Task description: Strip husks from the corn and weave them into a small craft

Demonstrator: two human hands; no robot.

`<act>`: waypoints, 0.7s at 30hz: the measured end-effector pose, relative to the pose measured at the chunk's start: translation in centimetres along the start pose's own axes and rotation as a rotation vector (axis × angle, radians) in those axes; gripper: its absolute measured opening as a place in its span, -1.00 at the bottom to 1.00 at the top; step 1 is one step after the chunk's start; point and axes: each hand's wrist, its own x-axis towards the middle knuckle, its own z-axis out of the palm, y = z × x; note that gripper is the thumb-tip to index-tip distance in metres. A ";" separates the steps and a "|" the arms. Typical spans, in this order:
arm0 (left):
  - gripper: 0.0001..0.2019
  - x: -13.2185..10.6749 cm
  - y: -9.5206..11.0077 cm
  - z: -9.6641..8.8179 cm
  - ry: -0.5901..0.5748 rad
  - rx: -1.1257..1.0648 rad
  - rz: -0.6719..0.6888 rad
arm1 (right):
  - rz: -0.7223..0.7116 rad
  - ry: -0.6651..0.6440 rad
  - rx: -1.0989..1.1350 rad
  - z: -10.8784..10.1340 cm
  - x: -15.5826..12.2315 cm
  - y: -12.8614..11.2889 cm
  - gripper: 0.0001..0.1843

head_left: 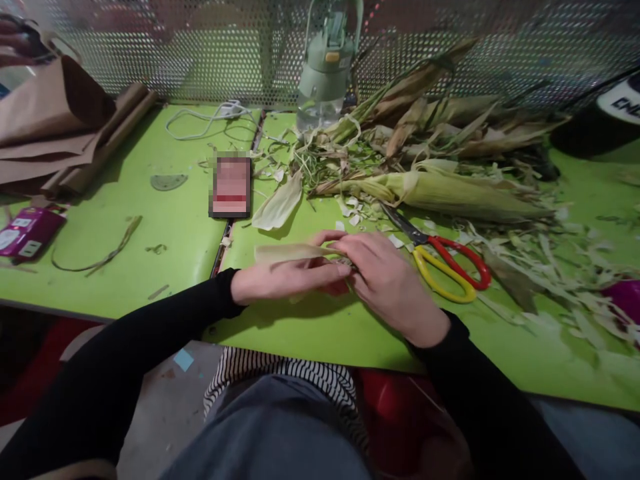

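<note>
A pale corn husk [280, 253] lies across my left hand [295, 277], its wide end sticking out to the left. My right hand [387, 280] meets the left one, fingers curled together at the narrow end of the husk. The fingertips overlap, so part of what they pinch is hidden. Close beside my right hand are scissors [453, 263] with one red and one yellow handle. Just beyond my hands, a loose husk leaf [278, 203] and a bundle of green husks [465, 193] rest on the table.
Dried husks [450, 127] and shredded strips [575, 293] cover the right of the green table [170, 267]. A water bottle [323, 80] stands by the perforated panel [200, 60]. Further left are a phone [231, 187], white cable [210, 121], protractor [169, 182], brown paper [45, 127] and purple box [31, 232].
</note>
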 end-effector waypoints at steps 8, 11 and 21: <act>-0.64 0.2 0.7 0.1 0.187 0.059 0.082 | 0.416 -0.032 0.343 -1.6 0.3 0.0 -0.67; -0.54 0.1 0.2 0.2 0.193 0.021 0.116 | 0.372 -0.100 0.381 -1.6 0.5 -0.1 -0.69; -0.74 0.6 -0.5 -0.1 0.067 0.122 0.059 | 0.232 -0.008 0.207 -1.5 0.4 -0.2 -0.84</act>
